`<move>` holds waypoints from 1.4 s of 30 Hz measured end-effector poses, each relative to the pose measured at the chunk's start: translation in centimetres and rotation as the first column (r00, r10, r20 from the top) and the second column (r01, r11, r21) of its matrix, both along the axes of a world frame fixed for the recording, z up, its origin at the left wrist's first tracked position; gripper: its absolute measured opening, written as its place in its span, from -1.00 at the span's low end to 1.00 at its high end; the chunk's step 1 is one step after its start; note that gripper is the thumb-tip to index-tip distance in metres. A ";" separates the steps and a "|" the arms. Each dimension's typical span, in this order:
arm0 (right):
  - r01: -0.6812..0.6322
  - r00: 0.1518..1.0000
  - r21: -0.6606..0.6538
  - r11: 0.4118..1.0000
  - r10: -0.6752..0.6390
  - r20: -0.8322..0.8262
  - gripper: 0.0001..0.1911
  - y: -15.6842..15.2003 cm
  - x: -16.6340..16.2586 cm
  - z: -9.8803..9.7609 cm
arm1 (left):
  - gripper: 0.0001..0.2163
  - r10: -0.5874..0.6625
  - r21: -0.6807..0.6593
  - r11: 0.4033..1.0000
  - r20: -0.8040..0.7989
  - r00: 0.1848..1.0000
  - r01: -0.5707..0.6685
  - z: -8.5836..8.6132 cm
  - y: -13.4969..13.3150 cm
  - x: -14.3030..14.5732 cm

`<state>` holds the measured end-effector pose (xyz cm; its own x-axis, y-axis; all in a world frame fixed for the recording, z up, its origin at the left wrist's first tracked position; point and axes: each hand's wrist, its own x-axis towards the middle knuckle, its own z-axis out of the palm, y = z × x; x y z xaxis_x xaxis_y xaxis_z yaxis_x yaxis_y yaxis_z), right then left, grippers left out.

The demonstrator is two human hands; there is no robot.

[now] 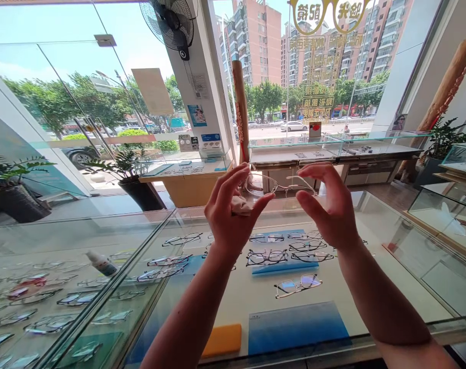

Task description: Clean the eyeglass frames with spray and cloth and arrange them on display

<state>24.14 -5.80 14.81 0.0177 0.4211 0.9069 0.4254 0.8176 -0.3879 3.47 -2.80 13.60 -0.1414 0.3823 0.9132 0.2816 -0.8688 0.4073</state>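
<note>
Near the middle of the frame, a thin-rimmed pair of eyeglasses (282, 187) is held up in the air between the two hands, one lens toward each grip. The left grip (228, 215) is partly open, grasping the left lens with the thumb at its lower rim and the fingers curled above; a crumpled pale cloth (241, 206) is tucked in that palm. The right grip (333, 205) forms a wide C, grasping the right side of the frame between the bent fingers above and the thumb below; the exact contact is too small to make out. Below the hands spreads the glass tabletop (252, 294), showing rows of spectacles; one pair (298, 286) sits apart at lower centre, above a blue panel (296, 328) and beside an orange case (223, 341) near the bottom edge. At left, a white bottle (102, 263) is near more frames. Farther out, a potted plant (141, 192) is at centre left, a black fan (169, 23) hangs at upper left, and tall buildings (256, 41) show through the window at the top.
</note>
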 end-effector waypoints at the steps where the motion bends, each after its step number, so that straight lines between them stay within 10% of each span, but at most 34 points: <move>1: 0.082 0.997 0.093 0.992 -0.081 -0.014 -0.67 0.0 -0.1 -0.1 | -0.44 0.054 0.026 0.998 0.031 0.998 -0.055 -0.1 0.1 -0.2; 7: 0.339 0.936 0.291 0.894 -0.350 -0.014 -0.47 0.0 -1.1 -0.8 | -0.46 0.237 0.055 0.968 0.130 0.963 -0.246 0.2 -0.2 -0.5; 35: 0.461 0.872 0.467 0.755 -0.482 -0.082 -0.55 -0.7 -1.9 -0.9 | -0.64 -0.057 -0.160 0.985 0.067 0.996 0.067 -0.5 1.2 1.1; 42: 0.454 0.881 0.434 0.778 -0.465 -0.088 -0.59 -0.4 -1.8 -0.8 | -0.63 0.060 -0.101 0.994 0.116 0.991 -0.048 -0.3 0.9 1.0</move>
<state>22.38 -6.24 13.98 0.0854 -0.0636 0.9943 0.7979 0.6021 -0.0300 4.50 -1.95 13.27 -0.2695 0.4574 0.8475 0.2719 -0.8081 0.5226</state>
